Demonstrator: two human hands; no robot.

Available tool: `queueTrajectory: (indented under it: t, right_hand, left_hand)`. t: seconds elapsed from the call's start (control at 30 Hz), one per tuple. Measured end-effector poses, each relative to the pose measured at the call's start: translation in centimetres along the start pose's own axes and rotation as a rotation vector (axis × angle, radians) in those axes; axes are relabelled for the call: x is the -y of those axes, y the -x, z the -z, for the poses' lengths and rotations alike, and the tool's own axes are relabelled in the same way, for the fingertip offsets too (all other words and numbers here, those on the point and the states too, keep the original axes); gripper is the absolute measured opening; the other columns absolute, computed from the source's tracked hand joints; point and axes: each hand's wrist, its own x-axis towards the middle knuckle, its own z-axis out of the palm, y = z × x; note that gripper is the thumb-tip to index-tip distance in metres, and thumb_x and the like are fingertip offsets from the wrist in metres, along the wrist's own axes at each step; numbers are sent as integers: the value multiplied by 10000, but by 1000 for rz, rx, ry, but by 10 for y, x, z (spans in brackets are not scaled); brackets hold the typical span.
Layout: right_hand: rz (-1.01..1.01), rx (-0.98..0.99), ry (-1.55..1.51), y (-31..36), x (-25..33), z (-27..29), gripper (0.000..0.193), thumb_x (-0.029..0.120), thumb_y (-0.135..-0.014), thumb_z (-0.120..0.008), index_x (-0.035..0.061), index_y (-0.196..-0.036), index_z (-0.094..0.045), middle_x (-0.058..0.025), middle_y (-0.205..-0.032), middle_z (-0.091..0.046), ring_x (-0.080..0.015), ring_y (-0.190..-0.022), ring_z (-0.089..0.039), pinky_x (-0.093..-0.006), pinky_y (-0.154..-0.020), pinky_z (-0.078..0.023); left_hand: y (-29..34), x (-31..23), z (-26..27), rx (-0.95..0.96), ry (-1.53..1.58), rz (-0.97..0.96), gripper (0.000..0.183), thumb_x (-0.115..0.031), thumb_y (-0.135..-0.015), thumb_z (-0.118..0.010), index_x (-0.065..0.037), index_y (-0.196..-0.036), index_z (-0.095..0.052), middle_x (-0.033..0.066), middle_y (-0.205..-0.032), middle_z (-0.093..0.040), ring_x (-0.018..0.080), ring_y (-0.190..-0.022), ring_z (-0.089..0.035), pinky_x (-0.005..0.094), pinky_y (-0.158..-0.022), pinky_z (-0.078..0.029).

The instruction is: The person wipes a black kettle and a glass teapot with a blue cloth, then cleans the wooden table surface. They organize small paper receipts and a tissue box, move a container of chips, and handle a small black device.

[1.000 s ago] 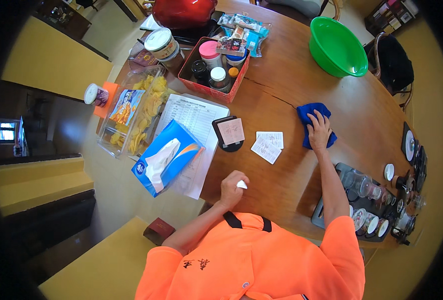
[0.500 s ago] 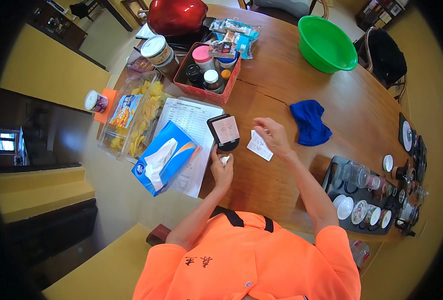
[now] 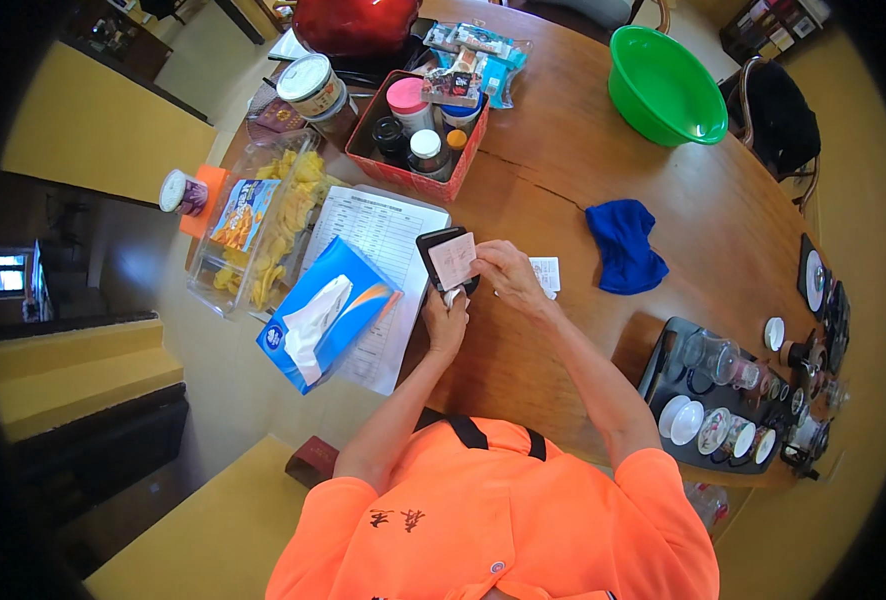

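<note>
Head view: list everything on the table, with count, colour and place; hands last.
bowl: 1, green, far right
cloth: 1, blue, mid-right
box of jars: 1, red, far middle
tissue box: 1, blue, near left
sheet: 1, white, under the tissue box
snack tub: 1, clear, left edge
tray of cups: 1, black, near right
slips: white, beside right hand
case: 1, black, centre
card: 1, pale pink, on the case
left hand: below the case
right hand: grip on the card

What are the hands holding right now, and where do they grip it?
The right hand pinches a small pale card by its right edge, over a dark case. The left hand clutches something small and white; the grip is unclear.
</note>
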Motion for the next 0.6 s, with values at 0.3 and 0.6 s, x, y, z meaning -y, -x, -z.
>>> queueTrajectory:
  t: [0.3, 0.6]
  right_hand:
    - [63, 17, 22, -3, 7, 1, 152, 170, -897, -651, 35, -946, -698, -110, -1016, -669, -294, -953, -620, -371, -830, -498]
    - [24, -203, 100, 7, 13, -17, 149, 166, -901, -638, 27, -870, -680, -112, -940, -671, -304, -917, -623, -391, -793, -495]
  left_hand:
    - [-1, 8, 0, -10, -79, -36, 288, -59, -884, -572, -37, -1171, -554, 39, -819, -598, 83, -540, -519, 237, -430, -402]
    - [5, -12, -2, -4, -113, -60, 358, -63, -864, -579, -23, -1216, -531, 58, -921, -608, 126, -694, -580, 253, -498, -460]
